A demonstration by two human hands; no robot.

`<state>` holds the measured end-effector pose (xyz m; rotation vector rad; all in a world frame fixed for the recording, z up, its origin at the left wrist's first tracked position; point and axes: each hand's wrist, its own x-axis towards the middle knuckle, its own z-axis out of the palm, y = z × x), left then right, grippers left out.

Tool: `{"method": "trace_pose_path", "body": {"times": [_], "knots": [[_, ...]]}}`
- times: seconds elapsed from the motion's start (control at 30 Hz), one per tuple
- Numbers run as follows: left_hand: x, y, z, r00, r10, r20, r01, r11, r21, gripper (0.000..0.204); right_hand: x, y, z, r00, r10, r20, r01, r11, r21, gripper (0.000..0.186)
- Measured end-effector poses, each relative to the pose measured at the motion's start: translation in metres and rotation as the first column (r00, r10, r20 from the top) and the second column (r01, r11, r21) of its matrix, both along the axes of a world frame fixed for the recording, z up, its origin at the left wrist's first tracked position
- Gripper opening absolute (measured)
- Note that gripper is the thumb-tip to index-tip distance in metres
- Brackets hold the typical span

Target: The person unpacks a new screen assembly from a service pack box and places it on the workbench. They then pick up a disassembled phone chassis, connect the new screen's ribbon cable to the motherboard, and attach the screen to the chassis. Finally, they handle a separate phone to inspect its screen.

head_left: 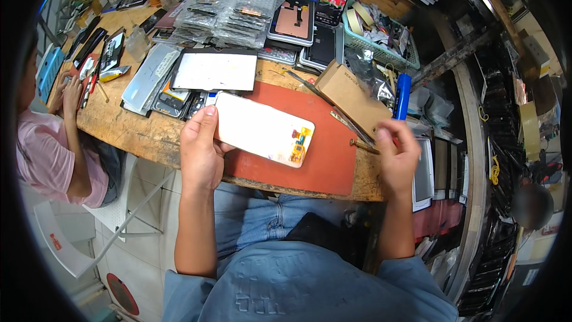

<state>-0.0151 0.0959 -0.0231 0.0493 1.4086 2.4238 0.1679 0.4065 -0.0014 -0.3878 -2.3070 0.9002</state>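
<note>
My left hand [201, 143] grips one end of a phone display panel [256, 128], thumb on top. The panel is held tilted over a red-orange work mat [333, 158]; its pale face is up, and a yellow-orange flex cable [300, 146] lies at its right end. To the right, my right hand [398, 155] hovers by the mat's edge, its fingers curled in toward the thumb. What it holds, if anything, I cannot make out. Beside its fingertips lies a brown stick-like tool [363, 146], with thin metal tweezers [342, 122] near it.
Beyond the mat stand a white-topped flat box [215, 70], bubble-wrapped packs [244, 6] and stacked phone parts [293, 21]. A brown cardboard piece [351, 92], a blue cylinder [403, 96] and a green basket [381, 48] occupy the right. Another person [53, 143] sits at the left.
</note>
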Motion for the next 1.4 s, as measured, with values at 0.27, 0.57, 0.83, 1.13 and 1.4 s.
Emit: {"method": "trace_pose_path", "body": {"times": [0.27,0.57,0.83,1.13,1.4], "knots": [[-0.010,0.042,0.009,0.899,-0.346,-0.268,0.203,0.872,-0.445,0.028,-0.030,-0.076,-0.012,0.791,0.609,0.050,-0.294,0.451,-0.843,0.027],[0.057,0.016,0.004,0.528,-0.483,-0.699,-0.292,0.670,-0.683,0.019,-0.041,-0.084,-0.012,0.875,0.475,0.090,-0.192,0.513,-0.837,0.019],[0.090,0.016,-0.028,0.386,-0.590,-0.709,-0.385,0.596,-0.705,0.030,-0.036,-0.091,-0.015,0.945,0.183,0.271,-0.112,0.960,-0.257,0.015],[0.094,0.005,-0.039,0.185,-0.693,-0.697,-0.542,0.519,-0.660,0.032,-0.003,-0.092,-0.019,0.929,0.320,0.188,-0.294,0.943,-0.156,0.011],[0.091,0.006,-0.038,0.214,-0.675,-0.706,-0.503,0.543,-0.672,0.033,-0.009,-0.095,-0.024,0.920,0.357,0.162,-0.349,0.934,-0.077,0.015]]}}
